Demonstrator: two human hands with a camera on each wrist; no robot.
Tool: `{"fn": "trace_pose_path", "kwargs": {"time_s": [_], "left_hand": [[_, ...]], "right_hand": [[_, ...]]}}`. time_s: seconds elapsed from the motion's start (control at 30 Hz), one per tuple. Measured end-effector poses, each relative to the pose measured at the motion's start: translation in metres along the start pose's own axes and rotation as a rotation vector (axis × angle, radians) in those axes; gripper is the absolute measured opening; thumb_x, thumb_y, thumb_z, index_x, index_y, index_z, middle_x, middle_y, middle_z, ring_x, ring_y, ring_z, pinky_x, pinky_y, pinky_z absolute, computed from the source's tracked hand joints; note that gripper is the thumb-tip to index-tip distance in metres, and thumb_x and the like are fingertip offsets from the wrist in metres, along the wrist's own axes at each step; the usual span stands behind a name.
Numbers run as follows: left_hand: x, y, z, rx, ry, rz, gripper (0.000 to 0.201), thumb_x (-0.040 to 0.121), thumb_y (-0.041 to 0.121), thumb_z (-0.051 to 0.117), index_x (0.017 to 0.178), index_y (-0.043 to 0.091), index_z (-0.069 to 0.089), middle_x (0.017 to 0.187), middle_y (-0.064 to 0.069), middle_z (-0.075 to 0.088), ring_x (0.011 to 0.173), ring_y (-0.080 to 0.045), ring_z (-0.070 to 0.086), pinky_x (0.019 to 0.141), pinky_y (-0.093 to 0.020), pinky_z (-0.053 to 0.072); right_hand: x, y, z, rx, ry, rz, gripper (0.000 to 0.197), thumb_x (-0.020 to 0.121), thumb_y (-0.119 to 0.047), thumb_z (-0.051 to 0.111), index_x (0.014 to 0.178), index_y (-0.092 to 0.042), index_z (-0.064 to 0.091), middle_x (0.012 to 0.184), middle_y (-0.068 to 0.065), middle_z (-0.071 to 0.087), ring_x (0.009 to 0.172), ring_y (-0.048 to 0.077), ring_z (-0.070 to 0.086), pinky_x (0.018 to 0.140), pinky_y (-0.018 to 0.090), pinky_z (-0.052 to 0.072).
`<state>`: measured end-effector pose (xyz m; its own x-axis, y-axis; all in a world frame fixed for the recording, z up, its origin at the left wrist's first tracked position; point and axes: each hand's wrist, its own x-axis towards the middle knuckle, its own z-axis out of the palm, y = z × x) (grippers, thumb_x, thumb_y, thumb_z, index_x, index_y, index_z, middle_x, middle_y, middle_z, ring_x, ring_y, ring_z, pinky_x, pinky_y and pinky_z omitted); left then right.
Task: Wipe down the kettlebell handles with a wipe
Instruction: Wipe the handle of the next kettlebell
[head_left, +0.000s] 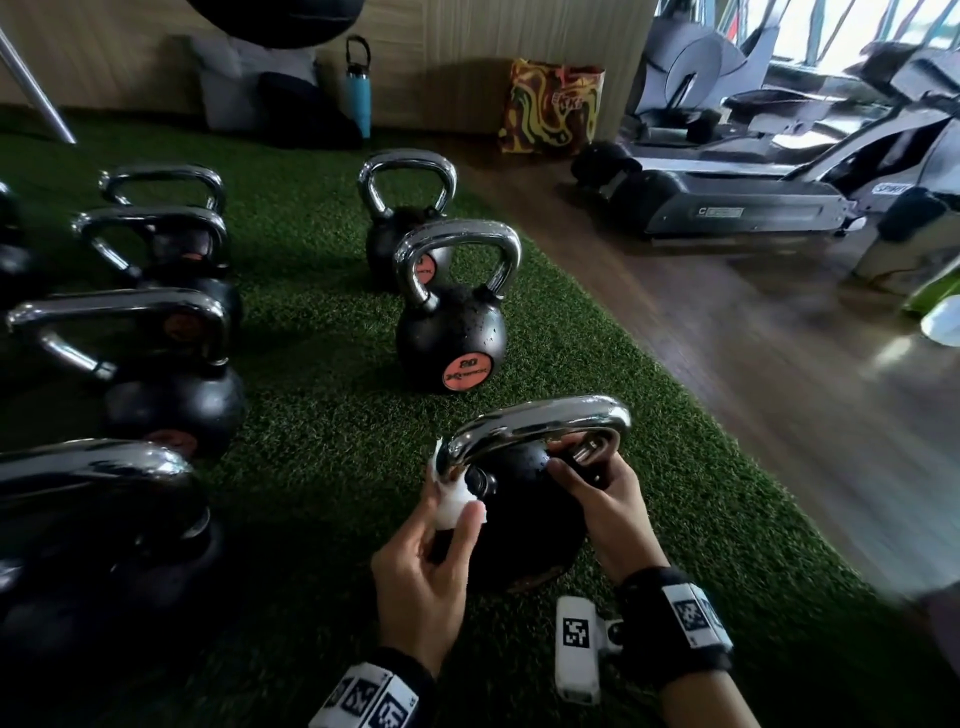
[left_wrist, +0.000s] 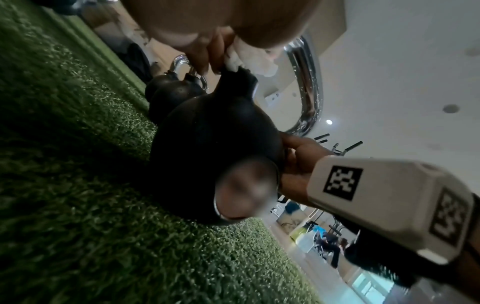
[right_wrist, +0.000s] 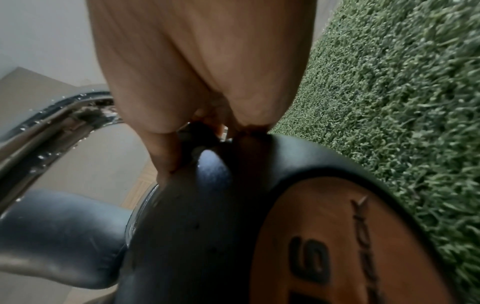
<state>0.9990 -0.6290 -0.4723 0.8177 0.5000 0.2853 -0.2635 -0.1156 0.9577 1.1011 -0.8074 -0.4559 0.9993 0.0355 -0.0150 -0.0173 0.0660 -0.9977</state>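
The nearest black kettlebell (head_left: 524, 525) stands on green turf, its chrome handle (head_left: 540, 418) beaded with droplets. My left hand (head_left: 448, 519) pinches a bunched white wipe (head_left: 451, 493) against the left foot of that handle. In the left wrist view the wipe (left_wrist: 250, 59) sits where the handle (left_wrist: 309, 92) joins the body. My right hand (head_left: 576, 462) grips the handle's right leg, fingers curled round it. The right wrist view shows my palm (right_wrist: 202, 61) over the bell's orange label (right_wrist: 350, 246), hiding the fingertips.
Two more kettlebells (head_left: 451, 332) (head_left: 405, 218) stand in line beyond, and several others (head_left: 171, 374) crowd the left. A blue bottle (head_left: 358, 88) and a patterned bag (head_left: 550, 106) stand by the far wall. Treadmills (head_left: 737, 208) occupy the wooden floor (head_left: 701, 353) on the right.
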Motion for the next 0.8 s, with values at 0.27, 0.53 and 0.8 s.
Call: {"fn": "trace_pose_path", "kwargs": {"time_s": [0.27,0.53,0.8], "left_hand": [[0.055,0.001,0.0,0.265,-0.075,0.033,0.031,0.088,0.048,0.07,0.1,0.021,0.081,0.081,0.013,0.078,0.074,0.0,0.073,0.069,-0.033,0.06],[0.116,0.012,0.056,0.438,-0.206,0.075,0.032,0.09,0.04,0.074,0.087,0.008,0.08,0.075,0.0,0.076,0.071,-0.007,0.067,0.055,-0.008,0.041],[0.11,0.023,0.055,0.464,-0.344,0.045,0.039,0.103,0.043,0.054,0.106,0.013,0.079,0.1,-0.003,0.079,0.088,-0.009,0.072,0.08,-0.017,0.054]], "right_hand": [[-0.044,-0.009,-0.012,-0.14,0.06,-0.126,0.031,0.08,-0.025,0.08,0.11,-0.02,0.075,0.107,0.005,0.078,0.104,0.026,0.074,0.091,0.043,0.058],[-0.092,-0.009,-0.006,-0.444,0.178,-0.234,0.03,0.073,-0.043,0.055,0.098,-0.051,0.07,0.101,-0.016,0.075,0.095,-0.001,0.07,0.074,0.013,0.055],[0.0,-0.036,0.017,-0.589,0.012,-0.167,0.056,0.085,-0.047,0.064,0.136,-0.025,0.062,0.134,-0.005,0.067,0.12,0.018,0.064,0.102,0.036,0.05]]}}
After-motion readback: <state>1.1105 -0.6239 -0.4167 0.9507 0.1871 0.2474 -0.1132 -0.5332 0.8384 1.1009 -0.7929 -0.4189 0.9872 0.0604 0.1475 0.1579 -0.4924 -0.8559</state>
